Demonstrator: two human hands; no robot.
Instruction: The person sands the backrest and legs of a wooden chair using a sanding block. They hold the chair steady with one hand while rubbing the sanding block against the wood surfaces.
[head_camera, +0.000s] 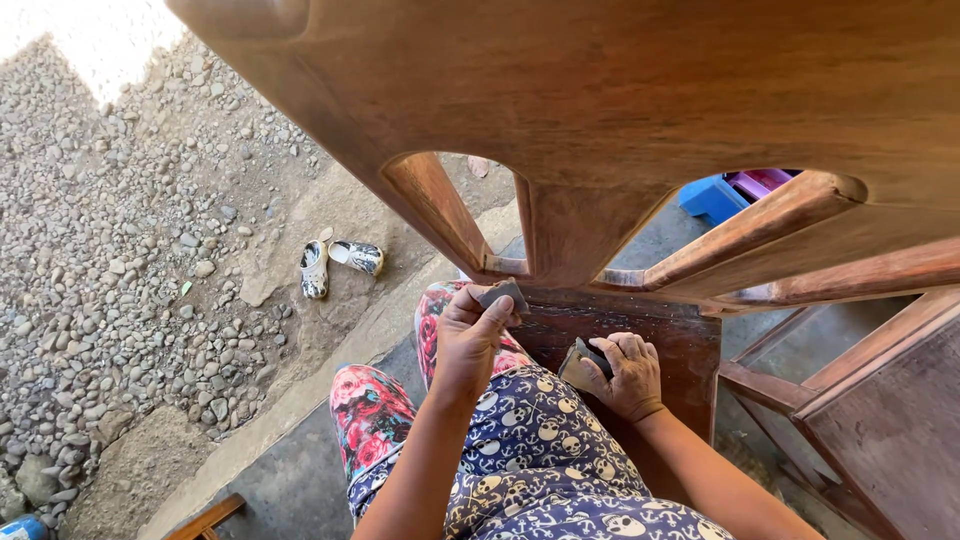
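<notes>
Your arms are bare; you wear a skull-print garment (545, 455) over what seem floral trousers (372, 412).
</notes>
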